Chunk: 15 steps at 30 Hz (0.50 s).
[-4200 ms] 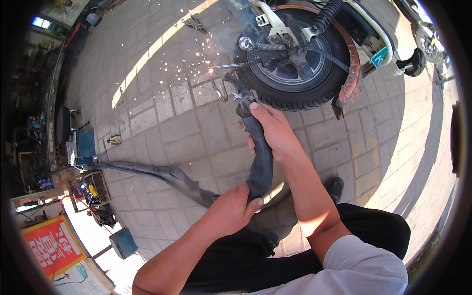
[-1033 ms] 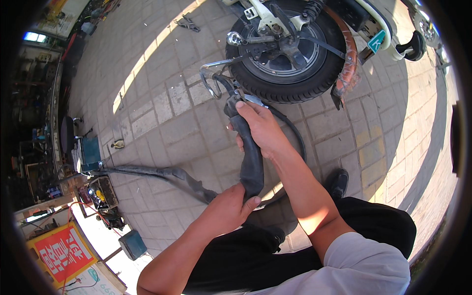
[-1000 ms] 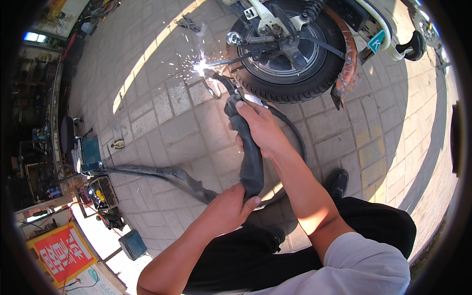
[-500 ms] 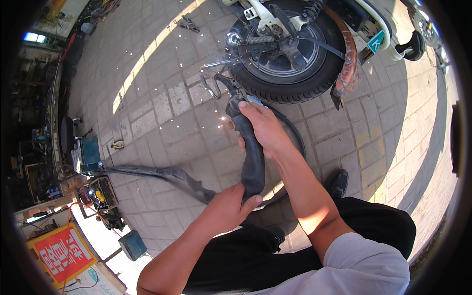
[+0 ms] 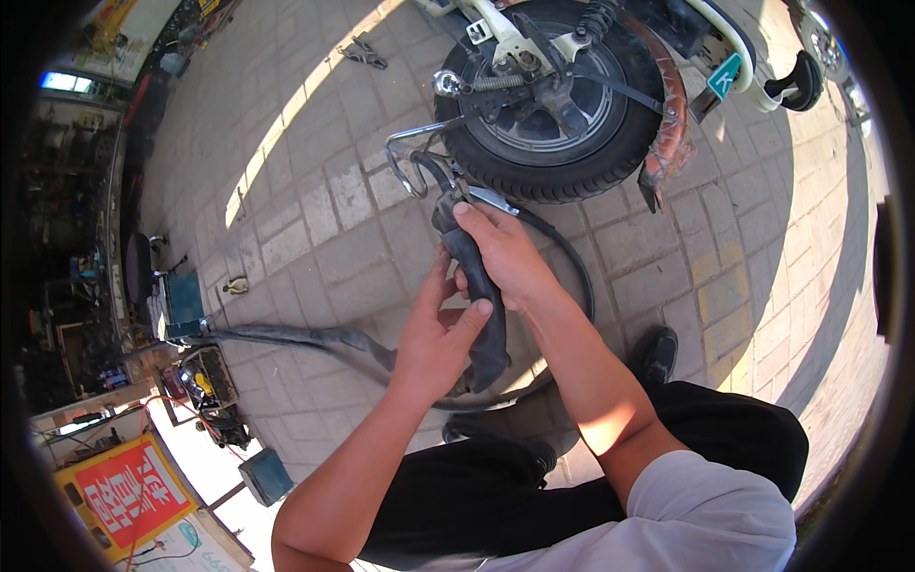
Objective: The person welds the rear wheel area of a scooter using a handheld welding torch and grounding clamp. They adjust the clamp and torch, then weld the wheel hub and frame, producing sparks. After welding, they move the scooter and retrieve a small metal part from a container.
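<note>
A long black rubber tube (image 5: 488,355) runs between my hands, thick and slack where I hold it. My right hand (image 5: 510,250) grips its upper end, thumb on top, just below the scooter wheel (image 5: 548,105). My left hand (image 5: 434,334) is closed round it a little lower, thumb across the near side and fingertips close to my right fingers. A silver lever-like piece (image 5: 494,200) sticks out beside my right hand. Near the tube's top is a bent chrome rod (image 5: 405,157). Part of the tube is hidden by both hands.
A thin black loop (image 5: 583,276) curves round on the right. A dark band (image 5: 286,334) stretches left across the paving toward a green box (image 5: 181,303). Pliers-like tools (image 5: 364,53) lie far off; a small tool (image 5: 235,285) lies left. My shoe (image 5: 654,356) stands right.
My left hand has slid up the tube toward my right hand, and its lower part has dropped slightly. My right hand stays nearly still. Bright specks seen earlier over the paving are gone.
</note>
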Motion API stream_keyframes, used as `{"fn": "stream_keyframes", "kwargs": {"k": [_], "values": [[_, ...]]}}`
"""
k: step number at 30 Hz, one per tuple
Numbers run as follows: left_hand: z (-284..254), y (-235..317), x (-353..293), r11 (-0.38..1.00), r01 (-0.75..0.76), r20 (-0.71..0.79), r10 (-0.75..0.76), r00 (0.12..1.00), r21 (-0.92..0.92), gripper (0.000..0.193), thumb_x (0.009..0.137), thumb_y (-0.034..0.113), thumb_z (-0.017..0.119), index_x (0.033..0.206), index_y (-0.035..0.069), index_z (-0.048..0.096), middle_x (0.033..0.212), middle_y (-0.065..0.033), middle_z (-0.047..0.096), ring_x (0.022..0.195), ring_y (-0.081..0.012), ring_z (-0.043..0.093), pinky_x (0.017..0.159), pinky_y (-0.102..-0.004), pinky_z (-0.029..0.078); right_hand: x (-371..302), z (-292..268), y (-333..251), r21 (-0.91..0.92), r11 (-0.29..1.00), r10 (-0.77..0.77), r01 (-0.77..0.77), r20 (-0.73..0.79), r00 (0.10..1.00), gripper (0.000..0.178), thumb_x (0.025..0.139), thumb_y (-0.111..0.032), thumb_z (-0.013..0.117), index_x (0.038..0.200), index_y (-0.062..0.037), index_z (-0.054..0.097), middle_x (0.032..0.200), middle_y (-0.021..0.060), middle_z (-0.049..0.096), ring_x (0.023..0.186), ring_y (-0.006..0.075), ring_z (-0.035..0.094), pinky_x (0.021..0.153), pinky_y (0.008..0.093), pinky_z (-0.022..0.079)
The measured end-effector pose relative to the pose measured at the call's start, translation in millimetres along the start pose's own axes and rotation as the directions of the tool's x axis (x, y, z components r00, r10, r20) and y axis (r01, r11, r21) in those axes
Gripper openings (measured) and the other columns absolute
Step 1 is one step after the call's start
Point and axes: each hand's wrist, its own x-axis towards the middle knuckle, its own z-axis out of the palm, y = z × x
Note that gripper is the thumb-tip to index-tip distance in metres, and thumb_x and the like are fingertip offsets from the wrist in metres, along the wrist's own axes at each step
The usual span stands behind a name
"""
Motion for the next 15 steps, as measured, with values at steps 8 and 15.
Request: {"fn": "stream_keyframes", "kwargs": {"k": [8, 15], "values": [[1.5, 0.8, 4.3, 0.998, -0.01, -0.026, 0.011, 1.0, 0.064, 0.082, 0.091, 0.013, 0.068, 0.156, 0.012, 0.018, 0.117, -0.0058, 0.061, 0.09, -0.0106, 0.064, 0.08, -0.0272, 0.053, 3.6, -0.7, -2.0, 0.011, 1.0, -0.002, 0.002, 0.006, 1.0, 0.04, 0.098, -0.039, 0.054, 0.105, -0.0001, 0.053, 0.077, 0.0076, 0.058, 0.045, 0.0142, 0.054, 0.039, 0.0294, 0.044], [1.7, 4.3, 3.7, 0.999, 0.025, -0.035, -0.024, 0.999, 0.038, 0.078, 0.091, 0.015, 0.07, 0.155, 0.009, 0.025, 0.129, -0.0088, 0.054, 0.092, -0.0099, 0.06, 0.084, -0.0269, 0.051, 5.0, -0.2, -1.5, 0.013, 1.0, 0.001, -0.001, -0.002, 1.0, 0.039, 0.098, -0.038, 0.054, 0.104, -0.0001, 0.053, 0.075, 0.0075, 0.058, 0.045, 0.0138, 0.053, 0.038, 0.0286, 0.043]]}}
